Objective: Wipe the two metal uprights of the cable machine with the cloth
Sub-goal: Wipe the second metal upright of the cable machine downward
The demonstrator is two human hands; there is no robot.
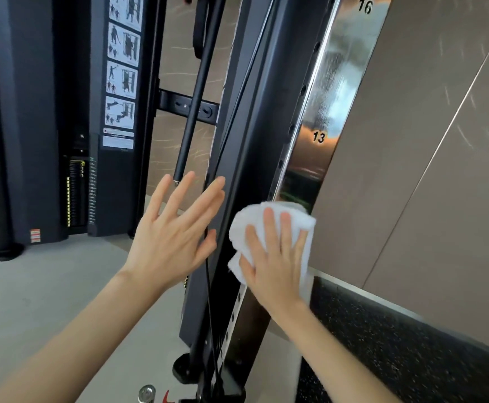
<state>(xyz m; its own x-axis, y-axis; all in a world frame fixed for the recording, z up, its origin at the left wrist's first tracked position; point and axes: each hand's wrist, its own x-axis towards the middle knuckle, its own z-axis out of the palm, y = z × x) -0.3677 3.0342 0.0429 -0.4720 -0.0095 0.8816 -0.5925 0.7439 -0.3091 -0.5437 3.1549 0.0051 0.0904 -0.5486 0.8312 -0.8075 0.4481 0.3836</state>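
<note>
Both forearms [71, 335] come in from the bottom edge toward the cable machine, and the risks gather where they meet it. Largest is the chrome upright [321, 117], numbered 13 and 16, leaning up the right of the view beside the wall. Hazy streaks [336, 74] show on it above the 13, so a hurried pass would likely leave smears rather than a clean face. Just left of it stands the black frame column [237, 135], where the left hand [176, 225] is spread wide open and holds nothing, its fingertips at the column's edge. Whether it bears weight there I cannot tell, but a thumb straying toward the thin cable [209, 301] could get pinched. The right hand [276, 257] lies flat with straight fingers, pressing the bunched white cloth [254, 219] against the upright below the 13. Because it is pressed rather than gripped, the cloth could slide out and drop. Smallest are the adjustment holes [291, 130] along the upright's left edge, which could snag a loose corner. No second upright is clearly in view, so it could be overlooked.
</note>
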